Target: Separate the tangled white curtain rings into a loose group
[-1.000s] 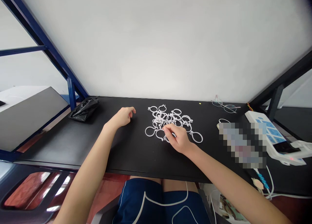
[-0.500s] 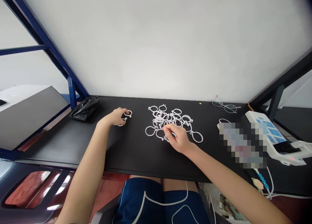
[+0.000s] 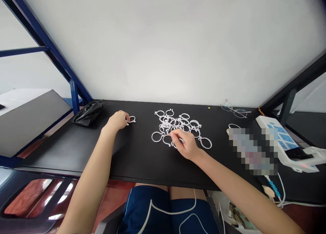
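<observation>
A heap of several white plastic rings [image 3: 178,123] lies on the black table [image 3: 142,156], near its middle. My right hand [image 3: 185,144] rests at the near edge of the heap, fingers pinched on a ring there. My left hand [image 3: 116,121] lies further left on the table, fingers curled, its fingertips touching a single white ring [image 3: 131,119] that sits apart from the heap.
A crumpled black plastic bag [image 3: 88,113] lies at the back left. A pair of glasses [image 3: 235,111] sits at the back right. A white and blue power strip [image 3: 282,142] with cables lies at the right. Blue frame bars [image 3: 73,95] rise at the left.
My left hand has drawn back to the left, uncovering a single white ring that now lies at its fingertips. My right hand has stayed at the heap.
</observation>
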A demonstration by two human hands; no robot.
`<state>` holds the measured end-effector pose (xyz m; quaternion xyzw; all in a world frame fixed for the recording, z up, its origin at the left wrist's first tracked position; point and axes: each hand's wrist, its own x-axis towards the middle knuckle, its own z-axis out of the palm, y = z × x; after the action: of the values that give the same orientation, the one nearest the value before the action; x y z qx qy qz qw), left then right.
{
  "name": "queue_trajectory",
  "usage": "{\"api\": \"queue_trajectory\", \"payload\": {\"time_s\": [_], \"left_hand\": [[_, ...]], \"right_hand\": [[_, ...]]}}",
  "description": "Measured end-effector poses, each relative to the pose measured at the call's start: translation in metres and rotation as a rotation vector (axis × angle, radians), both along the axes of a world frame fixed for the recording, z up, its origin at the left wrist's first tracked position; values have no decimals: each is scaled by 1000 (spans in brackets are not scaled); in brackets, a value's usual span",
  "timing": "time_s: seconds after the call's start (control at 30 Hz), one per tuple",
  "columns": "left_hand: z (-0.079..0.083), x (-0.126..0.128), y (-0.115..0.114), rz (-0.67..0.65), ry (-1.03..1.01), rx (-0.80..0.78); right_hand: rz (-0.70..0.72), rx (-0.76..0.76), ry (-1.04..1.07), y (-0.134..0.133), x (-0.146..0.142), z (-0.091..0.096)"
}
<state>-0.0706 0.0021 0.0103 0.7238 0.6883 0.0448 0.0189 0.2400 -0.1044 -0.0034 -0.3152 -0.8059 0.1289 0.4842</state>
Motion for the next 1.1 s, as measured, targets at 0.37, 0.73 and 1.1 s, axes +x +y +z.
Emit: {"api": "queue_trajectory", "payload": {"time_s": [0.37,0.73,1.1], "left_hand": [[11,14,-7,-70,-147,144],[-4,87,-31,-668,-572,-127],[-5,84,-29,-635,-578,-196]], "right_hand": [[-17,8,-5,1,0,-1],[-30,4,-18,0,0,2],[-16,-1,-5,0,0,2]]}}
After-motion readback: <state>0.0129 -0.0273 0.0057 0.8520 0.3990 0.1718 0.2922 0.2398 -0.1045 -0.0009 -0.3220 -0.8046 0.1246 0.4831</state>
